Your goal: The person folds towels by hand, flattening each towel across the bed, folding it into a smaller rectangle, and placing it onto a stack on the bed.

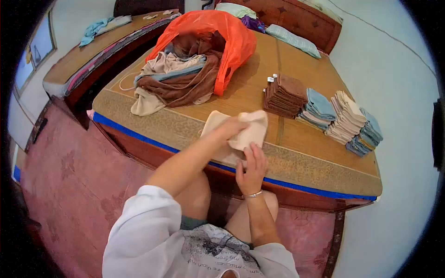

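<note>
A cream towel [252, 132], partly folded, is in front of me at the near edge of the bed. My left hand [233, 127] reaches across from the left and grips its folded part, the fingertips partly hidden by the cloth. My right hand [252, 164], with a bracelet at the wrist, holds the towel's near right edge, fingers on the cloth and thumb lower down. Part of the towel lies flat to the left, behind my left hand. Further right stand neat piles of folded towels: brown [286, 95], blue [318, 107] and cream [346, 116].
A large red plastic bag [241, 44] lies open at the back left, loose brown [192, 83], cream and blue cloths spilling out. Another pile of bluish towels [366, 133] stands at the far right. Pillows [293, 41] lie by the headboard [296, 18]. A cushioned bench [116, 39] runs along the left.
</note>
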A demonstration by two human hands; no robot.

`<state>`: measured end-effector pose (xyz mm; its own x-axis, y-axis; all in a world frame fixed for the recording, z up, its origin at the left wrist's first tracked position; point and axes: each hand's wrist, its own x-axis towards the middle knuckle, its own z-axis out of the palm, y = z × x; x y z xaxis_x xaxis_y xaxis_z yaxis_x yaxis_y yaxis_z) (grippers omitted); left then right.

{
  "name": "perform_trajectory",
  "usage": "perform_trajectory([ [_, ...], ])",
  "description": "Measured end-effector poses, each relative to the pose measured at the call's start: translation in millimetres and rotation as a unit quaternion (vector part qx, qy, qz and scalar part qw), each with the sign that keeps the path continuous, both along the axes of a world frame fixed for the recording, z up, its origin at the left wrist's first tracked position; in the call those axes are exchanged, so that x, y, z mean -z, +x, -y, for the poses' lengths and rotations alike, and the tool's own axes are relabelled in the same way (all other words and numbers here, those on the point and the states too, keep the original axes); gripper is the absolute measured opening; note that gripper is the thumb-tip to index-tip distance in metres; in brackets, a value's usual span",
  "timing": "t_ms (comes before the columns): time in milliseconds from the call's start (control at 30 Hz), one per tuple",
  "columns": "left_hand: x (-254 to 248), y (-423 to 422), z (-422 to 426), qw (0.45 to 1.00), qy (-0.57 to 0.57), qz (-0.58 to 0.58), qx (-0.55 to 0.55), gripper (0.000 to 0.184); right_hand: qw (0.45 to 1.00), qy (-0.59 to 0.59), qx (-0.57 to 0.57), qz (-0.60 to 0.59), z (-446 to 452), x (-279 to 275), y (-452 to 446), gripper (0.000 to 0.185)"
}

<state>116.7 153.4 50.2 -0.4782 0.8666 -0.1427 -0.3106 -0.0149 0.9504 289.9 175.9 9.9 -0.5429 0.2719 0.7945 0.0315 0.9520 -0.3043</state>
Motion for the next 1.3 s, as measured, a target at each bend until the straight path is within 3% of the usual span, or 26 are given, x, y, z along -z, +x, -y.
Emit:
perform_trajectory([
  [67,-5,-21,30,0.995,-0.077,-0.02,-0.059,0.038,0.999,-0.029,0.013,0.013,4,9,-1,0.048],
  [233,7,-42,63,0.994,-0.096,0.017,-0.041,0.051,0.994,-0.081,0.02,0.067,5,13,-10,0.055],
  [300,11,-48,52,0.987,-0.152,-0.05,-0.023,0.058,0.995,-0.08,0.031,0.057,4,21,-15,0.056],
  [400,-29,-30,38,0.96,-0.243,-0.118,-0.072,0.062,0.991,-0.12,0.03,0.058,1,23,-16,0.053],
  [433,-21,-36,32,0.96,-0.245,-0.118,-0.071,0.062,0.991,-0.119,0.035,0.053,1,23,-17,0.054],
  [533,-3,-36,23,0.978,-0.057,-0.115,-0.162,0.063,0.989,-0.128,0.045,0.052,0,25,-18,0.056],
  [567,0,-36,25,0.978,-0.061,-0.116,-0.16,0.063,0.988,-0.134,0.05,0.054,-1,25,-18,0.057],
  [633,-3,-35,36,0.948,0.052,-0.254,-0.184,0.063,0.987,-0.143,0.049,0.053,0,23,-18,0.059],
  [767,13,-35,67,0.964,-0.043,-0.204,-0.168,0.067,0.984,-0.148,0.059,0.081,3,14,-18,0.062],
  [800,14,-35,70,0.964,-0.078,-0.15,-0.205,0.074,0.984,-0.154,0.054,0.073,4,12,-19,0.062],
  [933,24,-42,77,0.962,-0.088,-0.177,-0.188,0.074,0.986,-0.139,0.061,0.066,-1,20,-20,0.059],
  [1000,22,-44,77,0.94,-0.094,-0.274,-0.179,0.072,0.987,-0.148,0.04,0.038,-3,20,-18,0.056],
  [1100,13,-38,78,0.964,-0.048,-0.189,-0.179,0.07,0.987,-0.156,0.022,0.013,-6,22,-16,0.052],
  [1200,24,-43,84,0.948,-0.085,-0.252,-0.177,0.068,0.988,-0.139,0.059,0.042,-6,18,-11,0.049],
  [1300,21,-43,89,0.956,-0.109,-0.224,-0.157,0.065,0.988,-0.107,0.095,0.065,-7,18,-7,0.051],
])
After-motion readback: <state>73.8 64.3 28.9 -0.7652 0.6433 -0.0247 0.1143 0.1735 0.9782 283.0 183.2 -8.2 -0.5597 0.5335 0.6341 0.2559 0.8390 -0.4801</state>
